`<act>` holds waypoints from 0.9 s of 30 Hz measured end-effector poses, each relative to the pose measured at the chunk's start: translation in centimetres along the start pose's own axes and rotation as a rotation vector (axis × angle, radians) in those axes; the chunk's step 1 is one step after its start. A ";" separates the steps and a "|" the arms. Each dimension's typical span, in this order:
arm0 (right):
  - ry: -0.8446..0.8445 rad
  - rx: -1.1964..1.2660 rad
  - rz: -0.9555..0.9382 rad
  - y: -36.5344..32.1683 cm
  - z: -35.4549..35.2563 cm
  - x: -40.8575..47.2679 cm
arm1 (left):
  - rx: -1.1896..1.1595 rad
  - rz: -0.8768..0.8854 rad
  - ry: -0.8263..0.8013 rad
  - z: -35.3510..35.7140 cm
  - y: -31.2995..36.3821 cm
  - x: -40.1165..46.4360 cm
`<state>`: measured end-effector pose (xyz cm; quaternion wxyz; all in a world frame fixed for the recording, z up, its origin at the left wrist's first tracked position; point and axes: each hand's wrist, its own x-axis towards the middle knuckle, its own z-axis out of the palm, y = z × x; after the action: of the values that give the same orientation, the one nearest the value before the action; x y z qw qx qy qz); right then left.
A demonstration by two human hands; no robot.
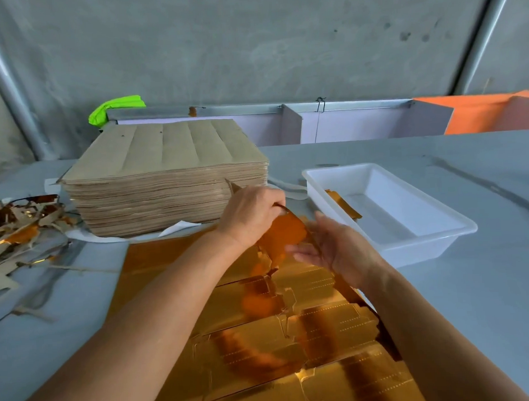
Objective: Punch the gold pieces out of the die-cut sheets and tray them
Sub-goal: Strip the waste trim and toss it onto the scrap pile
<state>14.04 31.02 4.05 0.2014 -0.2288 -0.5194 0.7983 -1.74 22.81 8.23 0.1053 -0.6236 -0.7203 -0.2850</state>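
Observation:
A gold die-cut sheet [262, 335] lies flat on the table in front of me. My left hand [251, 215] grips the far end of a gold piece [285, 235] lifted above the sheet. My right hand [337, 245] holds the same piece at its right edge, fingers curled under it. The white plastic tray [432, 242] stands to the right, with one gold piece [342, 202] leaning against its left inner wall.
A tall stack of brown-backed sheets [169, 173] stands at the back left. A heap of gold and brown offcuts [21, 226] lies at the far left. Pale and orange panels [344, 122] run along the table's far edge.

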 end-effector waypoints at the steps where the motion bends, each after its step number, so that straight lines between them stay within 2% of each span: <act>1: -0.029 0.135 0.022 0.1 -0.3 -0.1 | -0.033 -0.022 0.006 -0.2 -0.2 -0.1; 3: -0.048 0.193 -0.014 0.5 -0.7 -0.1 | -0.074 -0.050 -0.004 -0.4 -0.6 -0.3; 4: -0.038 0.110 -0.071 0.8 -0.8 0.0 | -0.084 -0.056 -0.013 -0.4 -0.8 -0.4; 7: 0.062 -0.420 -0.301 1.5 0.0 0.4 | -0.103 -0.058 -0.038 -0.3 -0.8 -0.8; 9: 0.154 -0.582 -0.398 1.8 0.6 0.8 | -0.115 -0.044 -0.053 -0.3 -0.7 -1.0; 13: 0.258 -0.578 -0.438 2.0 1.2 1.2 | -0.080 0.017 -0.101 -0.4 -0.7 -1.1; 18: 0.264 -0.666 -0.447 1.8 1.6 1.1 | -0.085 0.055 -0.099 -0.6 -1.0 -1.4; 22: 0.333 -0.732 -0.439 1.7 1.4 1.6 | -0.168 0.076 -0.005 -0.4 -1.0 -1.9; 24: 0.412 -0.665 -0.382 1.8 0.9 2.0 | -0.188 0.080 0.047 -0.4 -1.1 -1.9; 27: 0.586 -0.422 -0.226 1.9 -0.2 2.6 | -0.169 0.079 0.066 -0.7 -1.6 -1.9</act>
<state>11.93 31.91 1.83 0.3766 -0.4253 -0.6146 0.5473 -3.02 20.71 7.39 0.0871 -0.6485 -0.6647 -0.3607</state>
